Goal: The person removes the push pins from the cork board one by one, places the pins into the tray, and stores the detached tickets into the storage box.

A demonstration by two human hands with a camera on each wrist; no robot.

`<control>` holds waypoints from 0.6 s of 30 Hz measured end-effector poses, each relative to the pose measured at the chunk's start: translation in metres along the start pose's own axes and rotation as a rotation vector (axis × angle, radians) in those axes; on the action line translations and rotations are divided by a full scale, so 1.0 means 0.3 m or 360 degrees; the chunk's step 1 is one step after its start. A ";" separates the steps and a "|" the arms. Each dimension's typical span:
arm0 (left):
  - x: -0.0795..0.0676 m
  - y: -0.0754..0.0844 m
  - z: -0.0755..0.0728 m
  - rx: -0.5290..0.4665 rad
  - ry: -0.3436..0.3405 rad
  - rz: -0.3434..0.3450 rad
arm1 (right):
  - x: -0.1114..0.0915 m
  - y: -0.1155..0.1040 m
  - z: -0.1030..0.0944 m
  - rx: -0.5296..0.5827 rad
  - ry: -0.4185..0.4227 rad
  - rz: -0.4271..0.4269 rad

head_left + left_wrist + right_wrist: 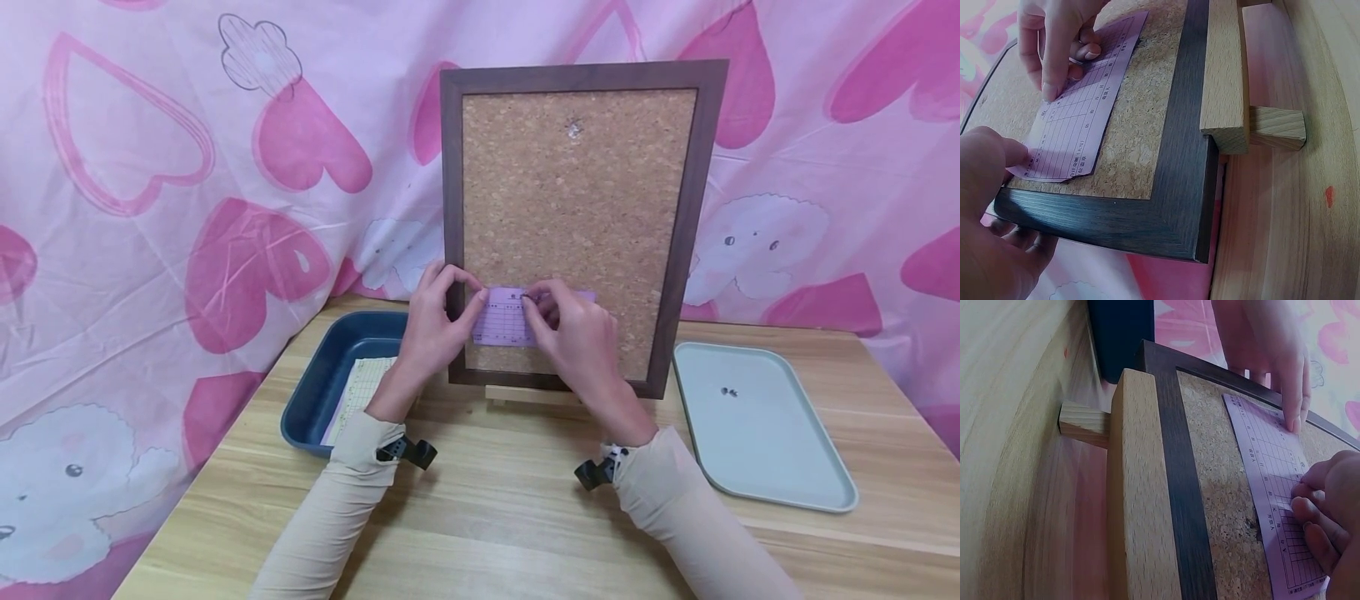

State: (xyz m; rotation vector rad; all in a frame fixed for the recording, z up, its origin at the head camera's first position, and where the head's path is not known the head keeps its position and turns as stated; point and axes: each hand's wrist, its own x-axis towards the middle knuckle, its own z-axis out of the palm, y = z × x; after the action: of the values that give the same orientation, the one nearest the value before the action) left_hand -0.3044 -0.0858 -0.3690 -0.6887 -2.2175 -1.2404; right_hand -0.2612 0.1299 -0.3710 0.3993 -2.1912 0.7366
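A purple printed form slip (504,321) lies against the lower part of a framed corkboard (573,208). At its upper left corner my left hand (438,321) holds the slip with thumb and index finger; in the left wrist view other fingers reach behind the frame (1085,215). My right hand (581,333) pinches a small dark object (525,296), seemingly a pushpin, at the slip's top edge. Fingertips mostly hide it. The right wrist view shows the slip (1266,456) with right-hand fingers curled over it.
A dark blue bin (307,408) with pale yellow slips (363,387) stands left. On the right lies a light tray (772,442) with a small cluster of pins (729,392). Clear pins (573,127) sit high on the cork. A wooden easel ledge (1225,75) supports the frame.
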 end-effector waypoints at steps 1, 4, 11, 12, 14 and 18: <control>0.000 0.001 -0.001 -0.0001 -0.0002 -0.0001 | 0.000 0.000 0.001 -0.0001 -0.0002 0.0007; -0.001 0.002 -0.001 -0.0004 -0.0005 -0.0006 | 0.001 0.000 0.003 -0.0003 -0.0007 0.0024; -0.001 0.001 0.000 0.0001 0.0004 0.0004 | 0.000 -0.005 0.001 -0.0034 -0.0026 0.0013; -0.001 0.001 0.000 0.0002 0.0005 0.0006 | 0.000 -0.007 0.001 -0.0037 -0.0033 0.0010; -0.001 0.001 0.000 0.0003 0.0007 0.0009 | 0.000 -0.008 -0.001 -0.0046 -0.0046 0.0005; -0.002 0.001 0.001 0.0002 0.0006 0.0013 | 0.002 -0.009 -0.003 -0.0049 -0.0070 0.0008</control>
State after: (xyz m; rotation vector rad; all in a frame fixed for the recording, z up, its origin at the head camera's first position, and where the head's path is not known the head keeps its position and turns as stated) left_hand -0.3039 -0.0856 -0.3693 -0.6941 -2.2102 -1.2351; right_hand -0.2597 0.1283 -0.3691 0.3978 -2.2428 0.7020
